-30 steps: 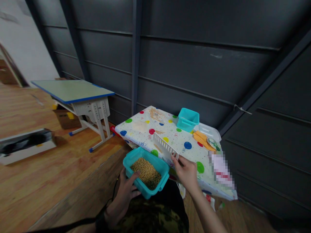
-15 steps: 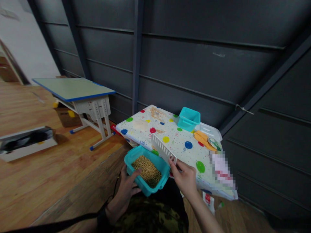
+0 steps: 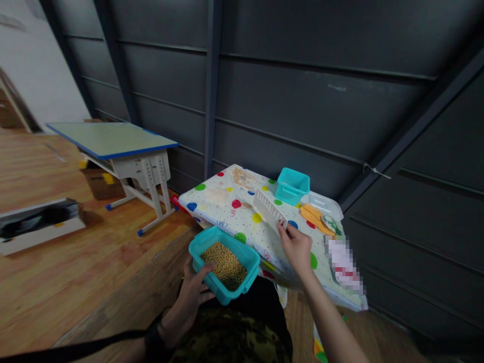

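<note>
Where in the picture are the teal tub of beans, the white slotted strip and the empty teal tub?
teal tub of beans [image 3: 242,254]: head view, near rim on its right.
white slotted strip [image 3: 269,208]: head view, middle of its slotted face.
empty teal tub [image 3: 290,191]: head view, front wall.

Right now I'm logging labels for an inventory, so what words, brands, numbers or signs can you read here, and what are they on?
None can be read.
Dotted tablecloth: blue scribbles near its edge, too small to read.
White and red packet: blurred out, unreadable.
Teal tub of beans in the left hand: no label shows.
White slotted strip in the right hand: no print shows.
Second teal tub: no label shows.
</note>
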Available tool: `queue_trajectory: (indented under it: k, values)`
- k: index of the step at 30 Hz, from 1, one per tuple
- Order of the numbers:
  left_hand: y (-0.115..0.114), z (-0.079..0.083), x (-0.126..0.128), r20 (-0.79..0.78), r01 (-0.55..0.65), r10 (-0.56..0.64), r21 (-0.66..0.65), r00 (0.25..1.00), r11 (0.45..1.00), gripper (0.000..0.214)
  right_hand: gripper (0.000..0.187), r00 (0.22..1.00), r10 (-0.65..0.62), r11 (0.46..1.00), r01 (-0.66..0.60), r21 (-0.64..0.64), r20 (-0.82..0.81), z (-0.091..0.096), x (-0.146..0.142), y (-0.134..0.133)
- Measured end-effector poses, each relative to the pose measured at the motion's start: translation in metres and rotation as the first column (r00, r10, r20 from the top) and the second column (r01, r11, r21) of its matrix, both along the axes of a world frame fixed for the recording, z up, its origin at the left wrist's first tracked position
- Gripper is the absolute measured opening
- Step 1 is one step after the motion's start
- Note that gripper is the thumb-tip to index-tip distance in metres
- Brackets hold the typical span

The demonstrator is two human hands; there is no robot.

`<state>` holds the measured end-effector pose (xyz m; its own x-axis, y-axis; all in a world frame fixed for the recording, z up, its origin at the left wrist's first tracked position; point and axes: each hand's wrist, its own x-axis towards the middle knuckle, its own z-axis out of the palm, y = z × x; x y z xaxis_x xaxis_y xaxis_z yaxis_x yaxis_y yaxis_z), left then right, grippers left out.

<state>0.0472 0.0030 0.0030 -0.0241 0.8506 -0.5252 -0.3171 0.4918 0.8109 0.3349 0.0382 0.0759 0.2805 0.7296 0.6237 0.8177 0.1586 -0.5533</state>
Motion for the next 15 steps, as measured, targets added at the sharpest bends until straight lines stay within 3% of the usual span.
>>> queue_trajectory:
  k: [5, 15]
  values:
    - [0.004, 0.001, -0.002, 0.014, -0.006, 0.007, -0.054, 1.0, 0.999, 0.088, 0.069, 0.999, 0.017, 0.999, -0.015, -0.046, 0.04, -0.008, 0.01, 0.026]
    - [0.006, -0.001, -0.003, -0.003, -0.011, 0.011, -0.066, 1.0, 0.998, 0.087, 0.067, 0.998, 0.049, 0.998, -0.047, -0.047, 0.044, -0.012, 0.004, 0.026]
